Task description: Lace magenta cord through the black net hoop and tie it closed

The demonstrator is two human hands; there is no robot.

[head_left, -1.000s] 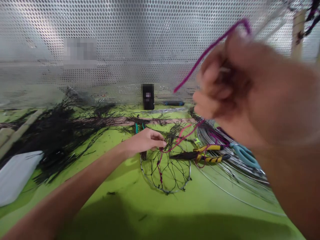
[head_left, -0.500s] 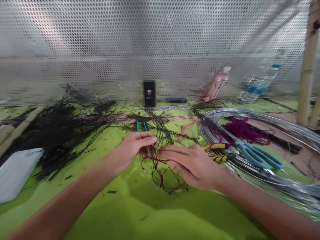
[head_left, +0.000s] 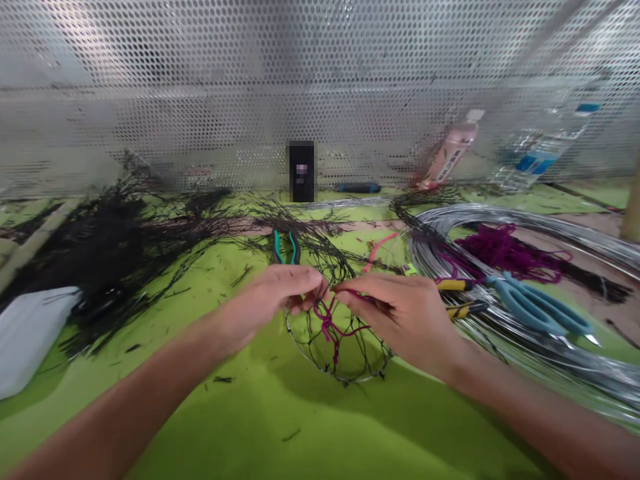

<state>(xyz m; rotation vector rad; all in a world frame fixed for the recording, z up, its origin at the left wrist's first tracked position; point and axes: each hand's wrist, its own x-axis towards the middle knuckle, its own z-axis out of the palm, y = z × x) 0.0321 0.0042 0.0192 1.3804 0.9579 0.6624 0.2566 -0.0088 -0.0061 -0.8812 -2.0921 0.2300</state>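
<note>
Fingers nearly closed, the left hand [head_left: 293, 288] and right hand [head_left: 407, 310] pinch purple cord [head_left: 327, 320] above a black-knotted wire hoop [head_left: 345, 381] on the green-covered bench [head_left: 225, 427], the scissors [head_left: 540, 303] lying at right.

The background is filled by a silvery perforated metal wall [head_left: 225, 87], by which pale light is reflected in soft, blurred streaks, brightest toward the upper left. The work surface is covered with a lime-green sheet [head_left: 200, 427], interrupted by a pinkish-brown strip [head_left: 373, 225]. The right edge is marked by an upright pale pole [head_left: 634, 207], only partly shown.
</note>
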